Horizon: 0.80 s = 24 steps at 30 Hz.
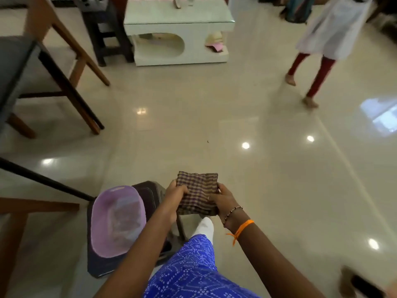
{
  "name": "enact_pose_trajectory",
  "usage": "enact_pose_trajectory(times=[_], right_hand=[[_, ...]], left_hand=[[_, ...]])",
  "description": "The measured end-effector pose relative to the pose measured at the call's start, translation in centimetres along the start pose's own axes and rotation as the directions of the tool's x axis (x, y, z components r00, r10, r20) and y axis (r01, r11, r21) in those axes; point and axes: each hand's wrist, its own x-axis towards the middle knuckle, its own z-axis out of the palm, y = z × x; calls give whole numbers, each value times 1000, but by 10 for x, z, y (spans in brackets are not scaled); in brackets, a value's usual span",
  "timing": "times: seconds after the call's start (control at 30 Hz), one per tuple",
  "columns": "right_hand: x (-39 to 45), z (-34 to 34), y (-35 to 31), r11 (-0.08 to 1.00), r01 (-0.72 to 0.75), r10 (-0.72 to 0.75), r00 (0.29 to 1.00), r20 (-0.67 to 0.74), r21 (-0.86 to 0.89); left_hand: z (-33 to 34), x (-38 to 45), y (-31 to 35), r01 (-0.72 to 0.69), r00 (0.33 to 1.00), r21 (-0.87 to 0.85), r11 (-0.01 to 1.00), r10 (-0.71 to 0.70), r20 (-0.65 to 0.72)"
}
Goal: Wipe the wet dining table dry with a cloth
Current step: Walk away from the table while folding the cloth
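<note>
Both hands, left hand (pixel 175 191) and right hand (pixel 223 197), grip folded checked cloth (pixel 198 192) by opposite edges above the floor (pixel 214 125).

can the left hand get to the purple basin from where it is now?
Probably yes. The basin sits on a dark stool just left of and below the left hand, with nothing between them. But that hand's fingers grip the checked cloth together with the right hand, so it must let go first.

Both hands hold a folded checked cloth (pixel 198 193) above the shiny tiled floor (pixel 214 125): the left hand (pixel 175 193) grips its left edge, the right hand (pixel 223 200) its right. A pink basin (pixel 103 214) sits on a dark stool (pixel 148 191) just left.
</note>
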Motion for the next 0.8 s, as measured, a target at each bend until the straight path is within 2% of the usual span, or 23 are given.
enact_pose_trajectory(times=[0.17,0.3,0.47,0.63,0.7,0.8], right_hand=[[91,38,-64,983,-26,49,991,121,-180],[156,84,-118,954,-28,94,974,208,-299],[208,157,-159,895,-38,210,915,345,-445],[244,244,-172,805,-54,381,811,445,-591],[259,280,-177,749,-48,464,751,471,-661],[280,327,-187,689,2,546,656,521,-725]], left_hand=[[-3,71,66,9,994,-177,984,-27,-103],[-20,114,123,5,982,-237,972,-49,-182],[-63,142,166,-2,945,-341,940,-109,-308],[-111,166,182,-66,864,-547,835,-226,-450],[-130,179,189,-111,808,-598,794,-278,-519],[-155,200,203,-129,709,-607,784,-356,-609]])
